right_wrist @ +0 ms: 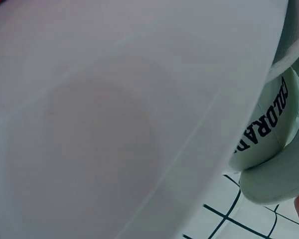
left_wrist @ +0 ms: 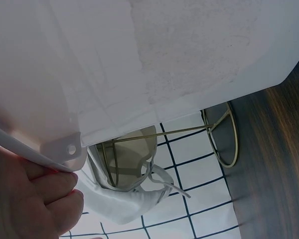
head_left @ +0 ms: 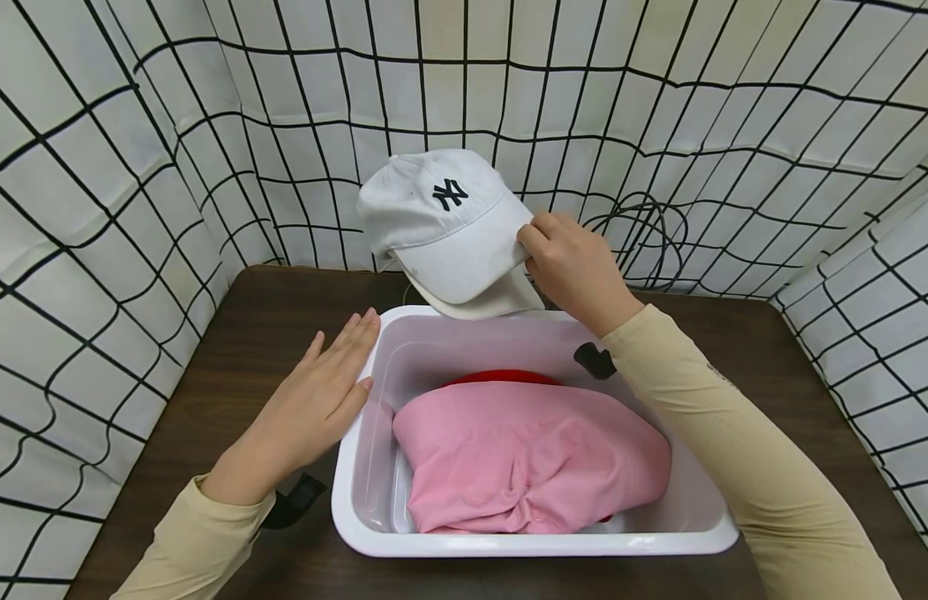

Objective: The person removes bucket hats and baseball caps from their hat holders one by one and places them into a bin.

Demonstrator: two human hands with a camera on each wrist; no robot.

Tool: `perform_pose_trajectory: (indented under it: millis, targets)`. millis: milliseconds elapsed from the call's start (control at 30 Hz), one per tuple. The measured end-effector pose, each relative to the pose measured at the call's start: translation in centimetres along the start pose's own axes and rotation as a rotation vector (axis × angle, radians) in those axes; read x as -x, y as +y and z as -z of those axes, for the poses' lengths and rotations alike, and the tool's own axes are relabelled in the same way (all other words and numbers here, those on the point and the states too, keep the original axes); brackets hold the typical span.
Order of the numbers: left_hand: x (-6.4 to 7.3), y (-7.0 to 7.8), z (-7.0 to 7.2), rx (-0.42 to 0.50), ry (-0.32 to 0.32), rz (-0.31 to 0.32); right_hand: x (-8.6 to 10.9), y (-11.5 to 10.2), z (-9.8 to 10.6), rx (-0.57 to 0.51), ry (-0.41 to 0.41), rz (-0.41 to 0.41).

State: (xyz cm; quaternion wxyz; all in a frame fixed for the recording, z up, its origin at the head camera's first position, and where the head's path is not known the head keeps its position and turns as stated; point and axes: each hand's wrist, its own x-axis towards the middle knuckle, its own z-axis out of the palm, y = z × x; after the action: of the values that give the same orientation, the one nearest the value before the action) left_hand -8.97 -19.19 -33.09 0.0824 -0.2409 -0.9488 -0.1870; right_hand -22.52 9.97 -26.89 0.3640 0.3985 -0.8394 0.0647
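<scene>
My right hand (head_left: 576,267) pinches the brim edge of a white baseball cap (head_left: 426,212) with a black NY emblem, behind the basin. Beneath it shows the cream brim of a second cap (head_left: 512,298); dark lettering marks this lower cap (right_wrist: 269,122) in the right wrist view. A thin brass-coloured wire stand (left_wrist: 234,144) reaches up inside the caps. With fingers extended, my left hand (head_left: 313,400) touches the left rim of a white plastic basin (head_left: 539,546). Folded pink fabric (head_left: 531,458) lies in the basin, partly covering something red (head_left: 504,377).
The basin stands on a dark wooden table (head_left: 208,375). White cloth walls with black grid netting (head_left: 298,108) enclose the back and sides. A loose coil of black cord (head_left: 662,237) hangs at the back, right of the caps.
</scene>
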Motion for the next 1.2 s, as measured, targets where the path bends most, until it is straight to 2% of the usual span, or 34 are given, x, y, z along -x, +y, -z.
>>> perform_pose_trajectory:
  millis: [500,667,933,1200]
  targets:
    - [0.11,-0.01,-0.05,0.01,-0.002,0.0,-0.07,0.12,-0.58,0.03,-0.012,0.016]
    - [0.16,-0.06,-0.1,0.012,0.009,-0.006,-0.07,0.07,-0.72,0.051,0.025,0.033]
    - [0.16,-0.05,-0.15,0.023,0.015,-0.008,0.13,0.15,-0.85,0.058,0.111,-0.022]
    - [0.12,-0.07,-0.15,0.025,0.016,-0.004,0.31,0.17,-1.01,0.085,0.202,-0.031]
